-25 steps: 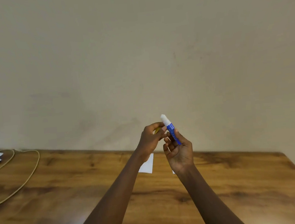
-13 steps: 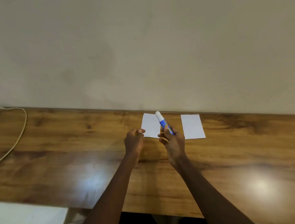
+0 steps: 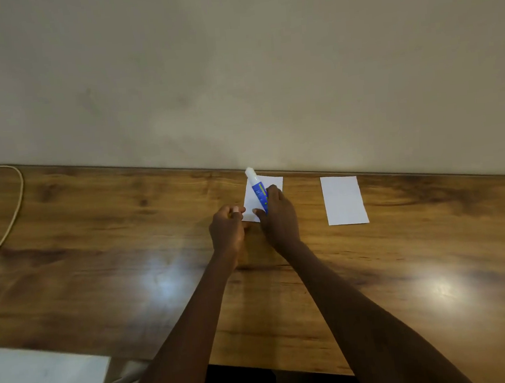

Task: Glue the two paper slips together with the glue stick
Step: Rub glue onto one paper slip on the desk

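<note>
Two white paper slips lie near the table's far edge. The left slip (image 3: 252, 206) is partly hidden by my hands, and the right slip (image 3: 343, 200) lies apart and uncovered. My right hand (image 3: 279, 219) is over the left slip. It grips a blue glue stick (image 3: 257, 187) whose white tip points up and away towards the wall. My left hand (image 3: 228, 227) is curled, with its fingertips pinched together at the left slip's lower left edge. Whether they pinch the paper cannot be told.
The wooden table (image 3: 99, 266) runs along a plain wall. A pale cable (image 3: 12, 215) curves across its far left. A white block (image 3: 44, 377) sits at the near left corner. The near edge of the table is below my forearms.
The view has tilted down, and both slips now show. My hands came down from mid-air to the left slip, with the glue stick still in my right hand.
</note>
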### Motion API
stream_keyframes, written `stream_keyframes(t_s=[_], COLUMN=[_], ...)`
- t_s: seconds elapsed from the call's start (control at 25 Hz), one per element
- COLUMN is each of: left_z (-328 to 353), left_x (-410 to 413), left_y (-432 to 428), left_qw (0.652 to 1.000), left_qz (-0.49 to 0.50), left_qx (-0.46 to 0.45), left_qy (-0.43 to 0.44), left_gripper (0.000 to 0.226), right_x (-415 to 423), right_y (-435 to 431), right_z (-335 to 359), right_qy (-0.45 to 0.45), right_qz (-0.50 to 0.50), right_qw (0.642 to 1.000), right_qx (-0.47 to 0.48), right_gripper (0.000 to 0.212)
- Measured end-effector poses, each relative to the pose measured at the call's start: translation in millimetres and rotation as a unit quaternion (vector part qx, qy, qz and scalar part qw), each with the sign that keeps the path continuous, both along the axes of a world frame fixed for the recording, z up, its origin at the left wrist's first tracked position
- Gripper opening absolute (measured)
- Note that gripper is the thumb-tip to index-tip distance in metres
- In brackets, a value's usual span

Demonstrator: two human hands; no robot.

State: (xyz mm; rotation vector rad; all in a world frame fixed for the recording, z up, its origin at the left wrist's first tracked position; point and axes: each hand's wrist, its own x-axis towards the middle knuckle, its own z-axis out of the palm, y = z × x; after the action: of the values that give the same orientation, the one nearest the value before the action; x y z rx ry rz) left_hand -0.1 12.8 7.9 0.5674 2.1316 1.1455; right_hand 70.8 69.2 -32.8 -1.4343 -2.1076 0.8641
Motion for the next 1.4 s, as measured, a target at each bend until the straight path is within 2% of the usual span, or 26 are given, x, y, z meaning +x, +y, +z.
stream_keyframes(t_s=[0.2,0.4,0.64,0.76,0.96,1.04,1.12,1.2,1.28,1.4], left_z=[-2.6,-3.6,-15.6,-22.6,-31.9,-37.6,-41.5,-43.2,-44.4,-47.9], left_x=[4.9,20.9,52.2,60.1,65.9,64.4,63.0,63.4,63.9,62.8], left_y=[-8.7,-32.6,-67.9,-75.3,-77.8,-79.3,-80.5,-81.6,-82.3,-82.7], left_qw=[0.999,0.992,0.971,0.971,0.962,0.955,0.949,0.947,0.946,0.944], left_qz=[-0.014,-0.07,-0.115,-0.094,-0.091,-0.101,-0.122,-0.136,-0.138,-0.134], left_qx=[0.016,0.0,-0.028,-0.04,-0.046,-0.026,-0.02,-0.022,-0.002,0.024], left_qy=[0.025,0.108,0.209,0.215,0.255,0.277,0.289,0.291,0.293,0.302], left_gripper=[0.026,0.017,0.054,0.07,0.074,0.068,0.064,0.057,0.044,0.033], right_x=[26.8,86.3,128.7,126.5,122.1,122.2,118.5,112.4,106.1,98.4], right_y=[-13.6,-47.0,-61.7,-52.3,-43.1,-46.7,-50.0,-51.4,-54.0,-58.1], right_z=[1.2,8.8,15.5,17.2,15.8,17.0,19.7,23.5,25.6,27.7], right_qy=[-0.033,-0.038,-0.074,-0.081,-0.085,-0.035,0.046,0.146,0.267,0.424], right_qz=[0.057,0.101,0.141,0.17,0.184,0.15,0.071,-0.011,-0.091,-0.217], right_qw=[0.997,0.985,0.979,0.974,0.969,0.98,0.992,0.986,0.951,0.846], right_qx=[-0.032,-0.134,-0.13,-0.123,-0.141,-0.123,-0.089,-0.085,-0.126,-0.239], right_gripper=[0.042,0.056,0.053,0.05,0.054,0.042,0.027,0.022,0.021,0.012])
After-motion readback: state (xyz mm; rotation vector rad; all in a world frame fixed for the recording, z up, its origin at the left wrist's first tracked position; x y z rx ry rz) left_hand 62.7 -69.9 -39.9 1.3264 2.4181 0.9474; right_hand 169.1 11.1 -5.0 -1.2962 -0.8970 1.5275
